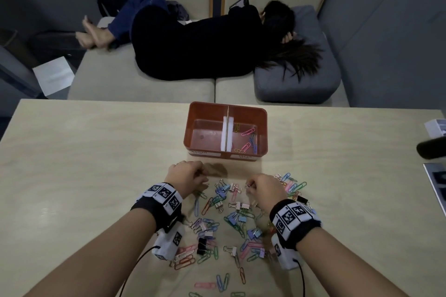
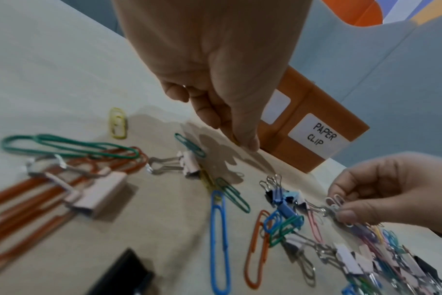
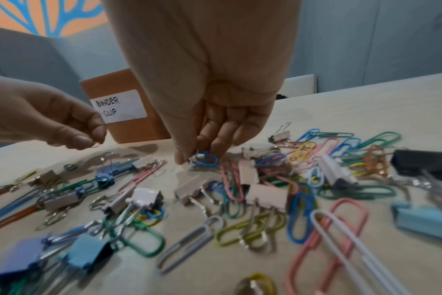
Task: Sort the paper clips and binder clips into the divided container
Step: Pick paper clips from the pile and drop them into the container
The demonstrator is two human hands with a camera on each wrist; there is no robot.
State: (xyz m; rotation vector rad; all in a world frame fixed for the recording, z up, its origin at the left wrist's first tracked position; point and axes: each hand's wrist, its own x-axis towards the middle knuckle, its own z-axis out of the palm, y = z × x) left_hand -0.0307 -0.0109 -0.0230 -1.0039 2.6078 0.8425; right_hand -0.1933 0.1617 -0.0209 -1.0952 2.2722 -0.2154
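An orange divided container (image 1: 261, 128) stands on the table beyond my hands. Its front labels read BINDER CLIP (image 3: 119, 106) on the left and PAPER CLIP (image 2: 321, 135) on the right. Several coloured paper clips (image 1: 248, 140) lie in the right compartment; the left one looks bare. A mixed pile of paper clips and binder clips (image 1: 229, 219) is spread between my wrists. My left hand (image 1: 204, 179) hovers above the pile's far left edge and pinches one small paper clip (image 3: 96, 144). My right hand (image 1: 249, 187) pinches a few small white and blue paper clips (image 3: 204, 159) just over the pile.
The pale wooden table (image 1: 96, 152) stretches wide to the left. A dark rounded object (image 1: 429, 148) and some printed sheets (image 1: 436, 176) sit at the right edge. Beyond the table a person (image 1: 205, 43) lies on a sofa.
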